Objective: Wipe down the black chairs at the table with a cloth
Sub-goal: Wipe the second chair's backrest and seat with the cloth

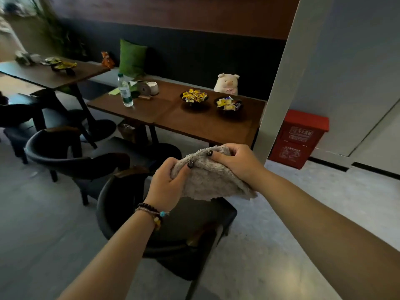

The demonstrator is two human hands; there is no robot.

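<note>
Left hand (166,182) and right hand (234,160) grip a grey cloth (211,178) above the nearest black chair (121,200); worktop (194,122) beyond.

You see a shaggy, rough grey cloth (213,180), matt. The chair (121,200) has a smooth black shell with a dull sheen. The table (207,124) is matt brown wood. The bottle (125,90) is clear plastic.

Red box (297,137): characters, perhaps 灭火器箱
</note>
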